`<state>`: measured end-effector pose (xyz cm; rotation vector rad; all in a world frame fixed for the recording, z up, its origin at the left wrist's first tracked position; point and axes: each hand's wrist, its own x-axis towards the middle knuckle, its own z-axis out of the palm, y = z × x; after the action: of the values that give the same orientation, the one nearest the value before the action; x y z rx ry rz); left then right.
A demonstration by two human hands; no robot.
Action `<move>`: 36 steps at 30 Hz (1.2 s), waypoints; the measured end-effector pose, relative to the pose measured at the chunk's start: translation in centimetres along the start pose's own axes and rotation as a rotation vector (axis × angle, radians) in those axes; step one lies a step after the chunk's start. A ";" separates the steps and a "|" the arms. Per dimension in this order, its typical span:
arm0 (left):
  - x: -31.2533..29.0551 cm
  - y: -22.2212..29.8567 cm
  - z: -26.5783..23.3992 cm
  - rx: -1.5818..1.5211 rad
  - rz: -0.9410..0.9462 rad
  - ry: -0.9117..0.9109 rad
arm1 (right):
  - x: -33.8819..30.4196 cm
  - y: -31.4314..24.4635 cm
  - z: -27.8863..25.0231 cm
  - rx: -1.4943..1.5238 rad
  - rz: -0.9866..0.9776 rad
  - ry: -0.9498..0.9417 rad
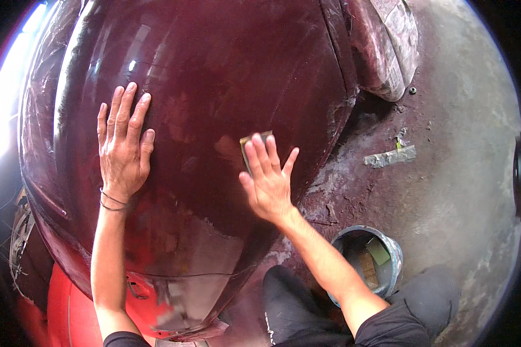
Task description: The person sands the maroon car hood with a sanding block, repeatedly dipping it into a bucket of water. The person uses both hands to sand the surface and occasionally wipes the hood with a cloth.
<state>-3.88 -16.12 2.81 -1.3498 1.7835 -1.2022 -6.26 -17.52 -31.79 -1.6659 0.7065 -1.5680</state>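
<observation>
A glossy dark maroon car body panel fills the middle of the view. My left hand rests flat on its left part, fingers stretched out, with nothing in it. Farther right, my right hand presses a small dark sanding pad with a tan edge against the panel. Its fingers lie flat over the pad and hide most of it; the thumb and little finger spread to the sides. The right hand looks slightly blurred. Dull, whitish patches show on the panel's lower part.
Beside my right forearm a grey-blue bucket stands on the floor, with a green pad inside. A strip of tape lies on the stained concrete floor. Bright red bodywork is at the lower left. My knees are close to the bucket.
</observation>
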 end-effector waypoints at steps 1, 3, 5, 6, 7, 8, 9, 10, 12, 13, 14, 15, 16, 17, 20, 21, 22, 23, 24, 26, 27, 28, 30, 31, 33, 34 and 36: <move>0.0 0.0 0.1 0.010 0.000 0.001 | 0.3 0.3 -0.2 -0.040 -0.016 0.014; -0.3 -0.4 -0.6 0.041 -0.002 -0.024 | 4.3 1.7 -1.4 -0.081 -0.013 0.060; -0.3 -0.7 -0.7 0.054 0.001 -0.021 | 12.0 5.4 -4.1 -0.264 -0.048 0.235; 0.1 -0.5 -0.5 0.052 0.003 -0.011 | 15.6 8.5 -5.2 -0.327 -0.069 0.330; 0.3 -0.2 -0.1 0.030 -0.007 0.018 | 18.6 9.9 -7.2 -0.242 0.020 0.332; 0.2 -0.3 0.0 0.030 -0.006 0.019 | 20.1 10.4 -8.0 -0.215 0.089 0.296; 0.2 -0.4 0.0 0.029 -0.004 0.022 | 19.2 10.0 -7.3 -0.194 0.099 0.282; 0.2 -0.4 0.1 0.027 -0.003 0.026 | 17.9 9.5 -6.7 -0.174 0.108 0.268; -0.7 -0.7 0.3 0.022 -0.012 0.019 | 10.6 5.7 -3.0 -0.105 0.003 0.258; -1.0 -0.9 0.5 0.024 -0.015 0.023 | 6.2 3.4 -1.3 -0.043 0.010 0.178; -1.1 -1.0 0.5 0.026 -0.013 0.029 | 2.4 1.6 0.1 0.017 0.019 0.102; -0.7 -0.8 0.6 0.012 -0.018 0.045 | -0.1 1.4 0.5 -0.040 0.003 0.050; -0.1 -0.4 0.9 -0.008 -0.026 0.071 | -1.1 1.9 0.3 -0.108 -0.015 -0.001; -0.2 -0.5 0.9 -0.008 -0.026 0.064 | 0.4 2.2 -0.7 -0.109 0.006 -0.008; 0.0 -1.1 0.2 0.009 -0.012 0.070 | 11.5 7.7 -3.8 -0.359 -0.106 0.305; 0.0 -0.9 0.8 0.008 -0.022 0.096 | 15.5 10.0 -5.9 -0.318 -0.073 0.336; -0.4 -0.9 0.8 0.009 -0.026 0.100 | 18.2 10.2 -7.3 -0.203 0.049 0.318; -0.2 -0.7 0.8 0.005 -0.028 0.101 | 19.5 10.9 -8.1 -0.224 0.108 0.254; -0.1 -0.6 0.9 0.001 -0.031 0.105 | 18.5 11.1 -7.7 -0.262 0.039 0.277; -0.1 -0.3 1.2 -0.001 -0.029 0.094 | 13.4 9.7 -4.9 -0.331 -0.098 0.321; -0.5 -0.7 0.8 0.014 -0.019 0.072 | 9.6 6.8 -2.6 -0.209 -0.044 0.263; -0.8 -0.7 0.9 0.014 -0.023 0.072 | 5.3 3.9 -0.8 -0.106 0.001 0.205; -0.2 -0.6 0.4 0.014 -0.029 0.104 | -1.3 1.2 0.4 0.014 -0.004 0.041; -0.1 -0.5 0.3 0.018 -0.023 0.073 | -1.0 1.6 -0.1 -0.031 0.001 0.040; -0.2 -0.7 0.2 0.024 -0.005 0.078 | 1.7 2.9 -1.5 -0.106 0.005 0.037; -0.4 -0.8 0.2 0.023 0.000 0.078 | 5.6 4.4 -2.5 -0.142 0.009 0.146; -0.1 -0.7 0.4 0.054 0.005 0.086 | 13.7 10.1 -5.1 -0.492 -0.088 0.306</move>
<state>-3.20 -16.25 3.28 -1.2796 1.7989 -1.3149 -8.99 -35.05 -31.89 -1.8323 1.2758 -1.8384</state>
